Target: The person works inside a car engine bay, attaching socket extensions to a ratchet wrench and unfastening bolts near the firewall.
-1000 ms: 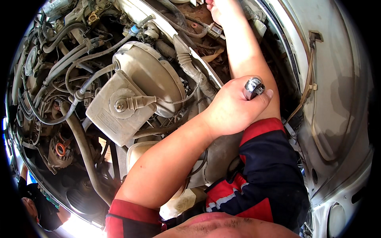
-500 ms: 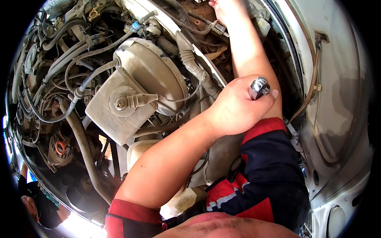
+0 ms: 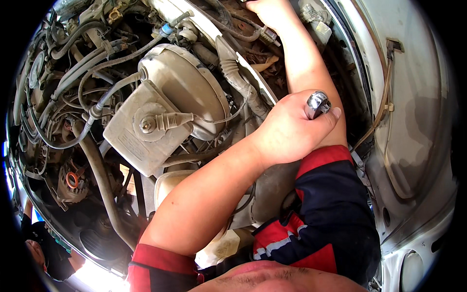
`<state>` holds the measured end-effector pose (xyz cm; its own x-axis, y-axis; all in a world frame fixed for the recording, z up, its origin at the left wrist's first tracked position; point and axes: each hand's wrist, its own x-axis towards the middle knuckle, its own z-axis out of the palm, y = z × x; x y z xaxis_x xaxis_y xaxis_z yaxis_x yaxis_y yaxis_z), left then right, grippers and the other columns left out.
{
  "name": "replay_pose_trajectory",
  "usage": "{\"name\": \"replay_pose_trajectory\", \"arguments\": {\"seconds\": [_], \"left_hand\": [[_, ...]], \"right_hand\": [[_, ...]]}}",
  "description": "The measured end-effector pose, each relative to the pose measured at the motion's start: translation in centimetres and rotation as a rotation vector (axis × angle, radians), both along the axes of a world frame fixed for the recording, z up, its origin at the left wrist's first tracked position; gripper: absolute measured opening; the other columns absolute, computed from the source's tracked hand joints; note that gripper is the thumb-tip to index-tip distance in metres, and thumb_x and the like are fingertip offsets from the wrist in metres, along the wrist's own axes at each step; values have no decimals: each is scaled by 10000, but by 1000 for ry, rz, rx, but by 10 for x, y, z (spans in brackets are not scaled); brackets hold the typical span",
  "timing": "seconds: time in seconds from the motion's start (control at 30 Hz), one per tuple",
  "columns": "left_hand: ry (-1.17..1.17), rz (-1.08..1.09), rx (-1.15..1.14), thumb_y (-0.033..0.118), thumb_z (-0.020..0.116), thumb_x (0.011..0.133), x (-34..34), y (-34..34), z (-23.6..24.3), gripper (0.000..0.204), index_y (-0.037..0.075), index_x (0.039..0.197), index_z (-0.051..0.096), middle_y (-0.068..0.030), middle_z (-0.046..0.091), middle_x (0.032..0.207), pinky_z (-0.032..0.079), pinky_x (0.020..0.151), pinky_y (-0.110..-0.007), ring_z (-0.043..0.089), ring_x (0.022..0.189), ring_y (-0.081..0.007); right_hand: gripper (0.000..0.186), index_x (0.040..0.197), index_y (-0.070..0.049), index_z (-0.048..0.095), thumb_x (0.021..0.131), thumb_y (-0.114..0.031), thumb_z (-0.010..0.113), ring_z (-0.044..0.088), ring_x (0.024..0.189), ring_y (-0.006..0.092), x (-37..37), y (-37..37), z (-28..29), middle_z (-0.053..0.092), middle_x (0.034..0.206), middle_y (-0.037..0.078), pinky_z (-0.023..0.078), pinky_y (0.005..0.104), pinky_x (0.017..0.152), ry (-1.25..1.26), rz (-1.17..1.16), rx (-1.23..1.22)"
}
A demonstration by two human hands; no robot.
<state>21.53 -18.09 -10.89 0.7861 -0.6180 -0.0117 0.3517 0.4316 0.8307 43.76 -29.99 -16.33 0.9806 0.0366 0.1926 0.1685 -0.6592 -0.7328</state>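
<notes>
My left hand (image 3: 292,127) is closed in a fist around a chrome ratchet wrench (image 3: 318,104). Its shiny rounded end stands out above my thumb, and my palm hides the rest. This fist rests against or just over my right forearm; I cannot tell which. My right hand (image 3: 270,13) reaches to the far edge of the view, over the recess behind the engine bay. Its fingers look closed at the picture's rim, by a small dark thing too cut off to name. A wiring connector (image 3: 268,36) lies just below that hand.
Left of my arms are a dusty brake booster (image 3: 182,85), a fluid reservoir (image 3: 146,131), and several hoses and cables. The ribbed wiring conduit (image 3: 233,78) runs beside the metal ledge. At right stands a pale body panel (image 3: 413,121). Another person (image 3: 46,248) is at lower left.
My right hand has shifted slightly left at the far edge, and more of its back shows. The left fist and the ratchet wrench have hardly moved.
</notes>
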Motion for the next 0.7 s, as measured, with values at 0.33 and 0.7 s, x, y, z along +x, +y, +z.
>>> {"name": "replay_pose_trajectory", "arguments": {"seconds": [0.33, 0.7], "left_hand": [[4, 4, 41, 258, 691, 954, 1, -1, -2, 333, 11, 770, 563, -71, 540, 625, 478, 621, -366, 510, 603, -183], [-14, 1, 28, 218, 672, 977, 1, -2, 0, 325, 46, 738, 534, -16, 500, 621, 431, 578, -330, 464, 588, -134]], "right_hand": [[209, 936, -36, 570, 788, -10, 716, 663, 840, 278, -4, 7, 7, 669, 855, 161, 513, 394, 788, -11, -88, -110], [106, 918, -33, 631, 841, 29, 592, 655, 892, 212, 5, -2, -6, 694, 888, 136, 497, 343, 855, -97, 9, -4]]}}
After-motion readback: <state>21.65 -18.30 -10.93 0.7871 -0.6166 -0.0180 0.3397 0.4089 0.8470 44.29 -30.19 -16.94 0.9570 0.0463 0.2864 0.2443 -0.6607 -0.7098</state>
